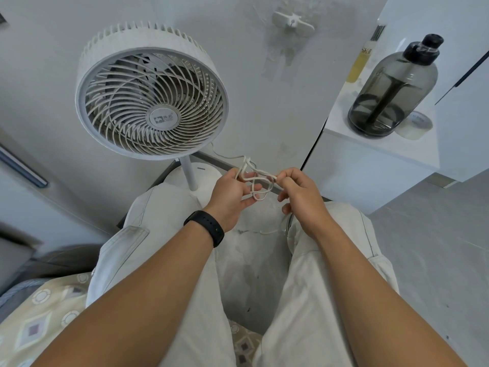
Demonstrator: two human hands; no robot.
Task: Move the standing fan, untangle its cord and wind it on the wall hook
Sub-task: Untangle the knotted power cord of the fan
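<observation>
A white standing fan (152, 102) stands against the wall ahead of my knees, its round base (209, 174) on the floor. Its thin white cord (258, 176) runs from behind the pole into a tangle of loops between my hands. My left hand (234, 196), with a black band on the wrist, holds the left side of the tangle. My right hand (297, 192) pinches a loop at the right side. More cord lies on the floor between my legs. A white wall hook (292, 22) sits high on the wall, right of the fan.
A white cabinet shelf (344, 128) to the right carries a dark smoky water bottle (391, 88), a roll of tape (415, 125) and a yellow bottle (361, 62). A patterned bed cover (39, 313) lies at lower left. Grey floor tiles spread to the right.
</observation>
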